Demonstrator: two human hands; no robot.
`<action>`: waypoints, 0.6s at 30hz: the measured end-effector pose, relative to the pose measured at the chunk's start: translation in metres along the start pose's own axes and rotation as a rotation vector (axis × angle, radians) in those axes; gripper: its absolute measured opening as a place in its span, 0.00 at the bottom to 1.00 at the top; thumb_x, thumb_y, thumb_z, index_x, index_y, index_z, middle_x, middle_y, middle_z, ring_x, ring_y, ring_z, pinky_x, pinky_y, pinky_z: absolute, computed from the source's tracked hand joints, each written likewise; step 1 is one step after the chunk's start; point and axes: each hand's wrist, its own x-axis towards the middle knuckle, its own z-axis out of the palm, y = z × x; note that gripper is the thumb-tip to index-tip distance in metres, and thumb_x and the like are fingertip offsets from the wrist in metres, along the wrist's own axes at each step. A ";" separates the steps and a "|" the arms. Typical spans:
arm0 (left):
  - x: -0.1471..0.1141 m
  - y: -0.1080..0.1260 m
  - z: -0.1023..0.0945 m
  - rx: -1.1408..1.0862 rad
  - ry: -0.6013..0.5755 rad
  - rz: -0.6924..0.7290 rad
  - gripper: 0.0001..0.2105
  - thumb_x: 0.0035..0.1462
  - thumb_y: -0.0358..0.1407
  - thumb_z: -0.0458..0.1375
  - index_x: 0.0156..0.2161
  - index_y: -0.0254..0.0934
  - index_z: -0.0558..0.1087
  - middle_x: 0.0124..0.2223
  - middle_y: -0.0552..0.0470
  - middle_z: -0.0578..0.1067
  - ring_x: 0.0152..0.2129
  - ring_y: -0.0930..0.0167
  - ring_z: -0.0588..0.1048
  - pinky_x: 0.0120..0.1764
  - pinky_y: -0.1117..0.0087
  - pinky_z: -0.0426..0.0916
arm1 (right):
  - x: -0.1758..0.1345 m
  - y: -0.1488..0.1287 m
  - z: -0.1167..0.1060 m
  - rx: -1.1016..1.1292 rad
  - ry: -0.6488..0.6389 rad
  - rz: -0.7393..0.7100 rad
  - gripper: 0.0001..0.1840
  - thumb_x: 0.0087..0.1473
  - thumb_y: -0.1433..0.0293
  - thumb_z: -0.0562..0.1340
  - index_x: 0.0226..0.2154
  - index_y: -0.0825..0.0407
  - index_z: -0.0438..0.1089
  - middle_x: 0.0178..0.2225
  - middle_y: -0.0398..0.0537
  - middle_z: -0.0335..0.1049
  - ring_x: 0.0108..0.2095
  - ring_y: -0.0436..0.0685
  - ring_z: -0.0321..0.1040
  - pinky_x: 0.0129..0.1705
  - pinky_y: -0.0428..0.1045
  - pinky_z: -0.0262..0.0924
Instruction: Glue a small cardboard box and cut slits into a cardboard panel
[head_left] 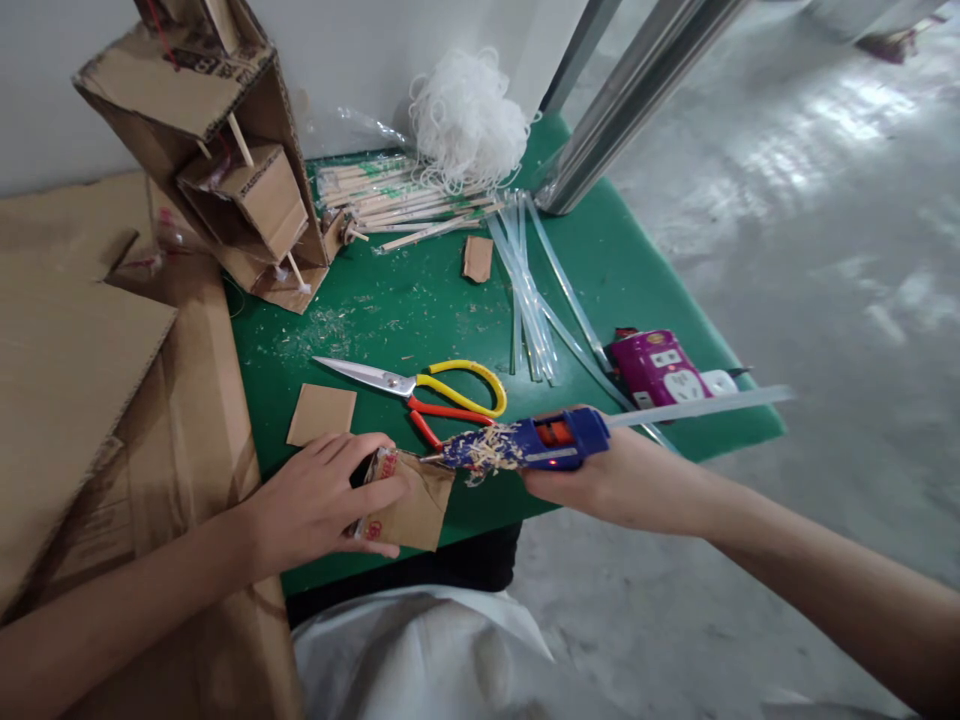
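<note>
Near the front edge of the table [360, 325], the box [416, 508] is left of the glue gun [544, 440]. Behind them lie the scissors [405, 385], a cardboard square [322, 414] to their left, glue sticks [534, 325] and a socket block [660, 366] to their right. Farther back, wooden sticks [409, 205] lie between a cardboard model [274, 205] and a metal post [637, 100]. Cardboard sheets [75, 310] lie far left.

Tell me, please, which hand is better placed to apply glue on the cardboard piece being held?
Probably the right hand: it already grips the blue glue gun, which points toward the cardboard piece. The left hand is occupied with holding that piece.
</note>
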 end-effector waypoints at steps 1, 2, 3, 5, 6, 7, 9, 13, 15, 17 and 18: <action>0.000 0.000 0.000 -0.002 -0.002 -0.002 0.27 0.59 0.60 0.62 0.54 0.44 0.72 0.56 0.42 0.72 0.47 0.59 0.76 0.46 0.62 0.73 | -0.001 0.000 0.001 -0.006 -0.013 -0.001 0.16 0.40 0.88 0.56 0.24 0.49 0.63 0.19 0.36 0.59 0.21 0.50 0.44 0.27 0.49 0.35; 0.000 0.000 0.000 -0.004 -0.004 -0.006 0.27 0.59 0.60 0.63 0.54 0.44 0.72 0.56 0.42 0.72 0.47 0.59 0.76 0.46 0.62 0.73 | -0.002 0.000 0.001 -0.008 -0.031 -0.002 0.17 0.40 0.88 0.56 0.24 0.49 0.63 0.19 0.36 0.59 0.21 0.50 0.44 0.27 0.49 0.35; -0.001 0.000 0.000 -0.006 -0.005 -0.010 0.27 0.59 0.60 0.63 0.54 0.45 0.72 0.56 0.43 0.72 0.47 0.59 0.76 0.47 0.62 0.73 | -0.002 0.000 0.001 -0.004 -0.048 0.002 0.17 0.41 0.88 0.56 0.25 0.49 0.63 0.19 0.35 0.59 0.21 0.50 0.44 0.27 0.49 0.35; -0.001 0.000 0.001 -0.008 -0.011 -0.016 0.26 0.59 0.60 0.63 0.54 0.45 0.72 0.56 0.43 0.72 0.47 0.60 0.76 0.47 0.62 0.72 | -0.003 0.000 0.001 0.013 -0.062 0.013 0.16 0.43 0.87 0.57 0.25 0.49 0.62 0.19 0.35 0.57 0.21 0.50 0.44 0.27 0.49 0.35; -0.001 0.000 0.001 -0.009 -0.012 -0.016 0.26 0.59 0.60 0.62 0.54 0.45 0.72 0.56 0.43 0.72 0.47 0.60 0.75 0.48 0.62 0.72 | -0.004 0.000 0.001 0.018 -0.057 0.019 0.16 0.43 0.87 0.57 0.24 0.49 0.62 0.20 0.36 0.56 0.21 0.50 0.44 0.27 0.50 0.34; -0.001 0.000 0.001 -0.010 -0.013 -0.014 0.26 0.60 0.60 0.61 0.54 0.45 0.72 0.56 0.43 0.71 0.47 0.60 0.75 0.48 0.62 0.72 | -0.004 0.000 0.001 0.020 -0.051 0.024 0.16 0.43 0.88 0.57 0.24 0.49 0.62 0.20 0.36 0.55 0.21 0.50 0.44 0.27 0.50 0.34; 0.000 -0.001 0.001 -0.011 -0.016 -0.011 0.26 0.61 0.61 0.60 0.55 0.45 0.72 0.56 0.43 0.71 0.48 0.60 0.75 0.48 0.62 0.72 | -0.006 0.000 0.002 0.018 -0.034 0.039 0.17 0.41 0.88 0.56 0.24 0.49 0.61 0.19 0.36 0.54 0.22 0.50 0.43 0.28 0.50 0.34; 0.000 -0.001 0.002 -0.009 -0.010 -0.008 0.25 0.62 0.60 0.60 0.54 0.45 0.72 0.57 0.42 0.71 0.48 0.59 0.75 0.47 0.62 0.72 | -0.008 -0.001 0.001 0.058 -0.018 0.071 0.16 0.40 0.87 0.56 0.23 0.50 0.61 0.19 0.36 0.53 0.21 0.49 0.42 0.27 0.50 0.33; 0.000 -0.001 0.002 -0.007 0.004 0.002 0.25 0.61 0.60 0.60 0.54 0.44 0.72 0.56 0.42 0.71 0.47 0.59 0.75 0.47 0.61 0.72 | -0.008 -0.001 0.001 0.073 -0.006 0.070 0.15 0.40 0.87 0.56 0.23 0.50 0.61 0.18 0.37 0.55 0.21 0.49 0.42 0.26 0.49 0.32; 0.000 -0.002 0.002 -0.011 0.011 0.009 0.26 0.61 0.60 0.60 0.54 0.44 0.73 0.55 0.41 0.71 0.46 0.59 0.75 0.46 0.61 0.72 | -0.008 -0.001 0.001 0.067 0.028 0.063 0.15 0.39 0.87 0.56 0.22 0.50 0.62 0.18 0.37 0.56 0.21 0.49 0.43 0.26 0.49 0.31; 0.000 -0.002 0.002 -0.015 0.008 0.006 0.26 0.62 0.60 0.59 0.54 0.44 0.73 0.56 0.41 0.71 0.46 0.59 0.75 0.46 0.61 0.72 | -0.008 -0.001 0.001 0.064 0.035 0.055 0.15 0.39 0.87 0.56 0.22 0.50 0.62 0.18 0.37 0.56 0.21 0.50 0.43 0.26 0.49 0.31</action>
